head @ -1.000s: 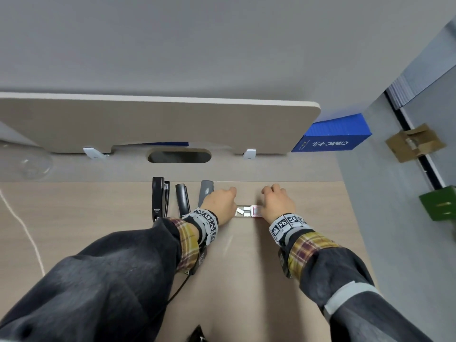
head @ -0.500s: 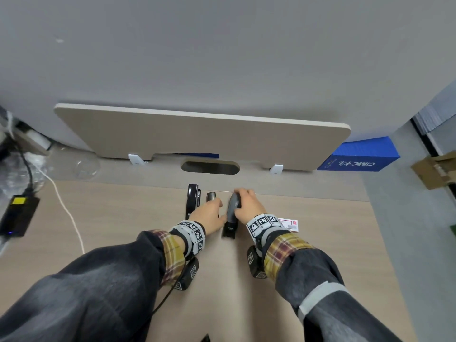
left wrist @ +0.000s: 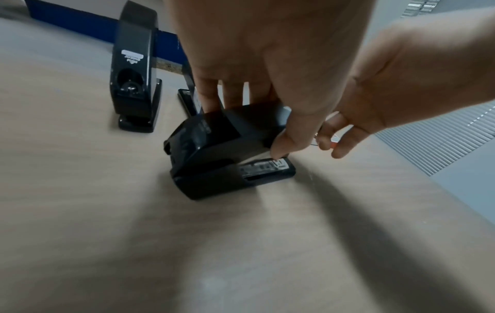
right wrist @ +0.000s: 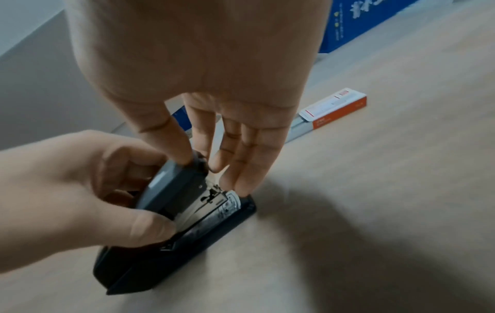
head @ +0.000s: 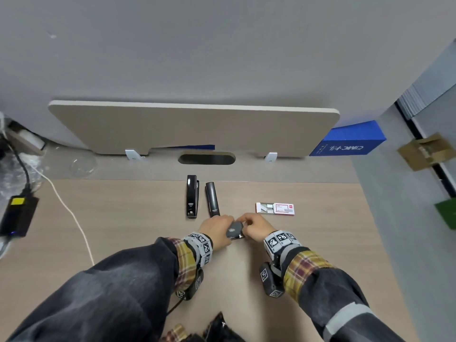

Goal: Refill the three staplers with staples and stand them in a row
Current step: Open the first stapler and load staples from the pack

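**Third stapler pulled out of the line and being opened**

Half a second ago both hands were up at the back of the worktop (head: 320, 243), among the three staplers; a second ago they were on the staple box. Now the grey stapler (head: 235, 230) has been drawn toward the person and lies on the worktop between the hands, well in front of the other two.

The left hand (head: 215, 230) is curled round the grey stapler's body, thumb pressing its near side and fingers over the top. The right hand (head: 256, 228) has its thumb on the front tip of the top cover, while its other fingers, nearly straight, touch the front end of the base by the metal plate. In the right wrist view the cover is already lifted a little off the base, with metal showing in the gap.

The glossy black stapler (head: 192, 199) and the matt black stapler (head: 212, 199) lie side by side at the back, close but apart. The staple box (head: 275, 208) sits off to the right, its tray slid out with staples showing.

My reading: refilling has just begun with this stapler, and none appears to be loaded yet. The cover probably has to swing fully back before a strip from the box can go in. The other two remain to be done, then the lining up.
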Demonstrator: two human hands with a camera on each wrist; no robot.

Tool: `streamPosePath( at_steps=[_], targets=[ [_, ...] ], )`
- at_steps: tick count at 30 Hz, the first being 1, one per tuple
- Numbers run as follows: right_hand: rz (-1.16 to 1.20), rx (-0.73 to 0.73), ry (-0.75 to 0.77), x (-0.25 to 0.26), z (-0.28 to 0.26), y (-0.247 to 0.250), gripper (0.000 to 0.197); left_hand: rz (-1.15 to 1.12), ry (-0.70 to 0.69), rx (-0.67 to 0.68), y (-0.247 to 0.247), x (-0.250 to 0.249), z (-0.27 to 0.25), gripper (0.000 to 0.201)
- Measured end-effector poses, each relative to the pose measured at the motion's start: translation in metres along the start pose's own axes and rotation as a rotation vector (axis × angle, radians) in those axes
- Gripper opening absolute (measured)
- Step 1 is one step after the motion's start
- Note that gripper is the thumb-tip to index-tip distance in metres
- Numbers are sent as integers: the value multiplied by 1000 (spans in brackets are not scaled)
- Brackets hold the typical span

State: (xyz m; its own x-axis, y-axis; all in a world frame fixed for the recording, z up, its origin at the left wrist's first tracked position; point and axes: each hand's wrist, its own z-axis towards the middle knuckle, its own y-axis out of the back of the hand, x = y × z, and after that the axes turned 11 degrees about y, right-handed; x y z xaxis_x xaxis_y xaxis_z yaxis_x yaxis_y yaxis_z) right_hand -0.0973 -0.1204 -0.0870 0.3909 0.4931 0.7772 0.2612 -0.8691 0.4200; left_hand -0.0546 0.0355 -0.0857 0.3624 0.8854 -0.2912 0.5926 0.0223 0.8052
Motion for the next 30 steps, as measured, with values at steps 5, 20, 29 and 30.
streamPosePath(
  at_steps=[5,20,29,30],
  targets=[
    [-53,-11,35,-19,-12,-13,29,-225,8,57,0,5,-6,29],
    [-424,-204,26,-35,-35,-47,19,-667,35,-11,22,18,-24,36],
    [-538,-212,70,-31,-33,-42,16,-420,46,29,46,54,-40,38],
    [-550,-210,73,-30,-32,-41,16,-401,52,26,49,56,-42,39]
  ],
)
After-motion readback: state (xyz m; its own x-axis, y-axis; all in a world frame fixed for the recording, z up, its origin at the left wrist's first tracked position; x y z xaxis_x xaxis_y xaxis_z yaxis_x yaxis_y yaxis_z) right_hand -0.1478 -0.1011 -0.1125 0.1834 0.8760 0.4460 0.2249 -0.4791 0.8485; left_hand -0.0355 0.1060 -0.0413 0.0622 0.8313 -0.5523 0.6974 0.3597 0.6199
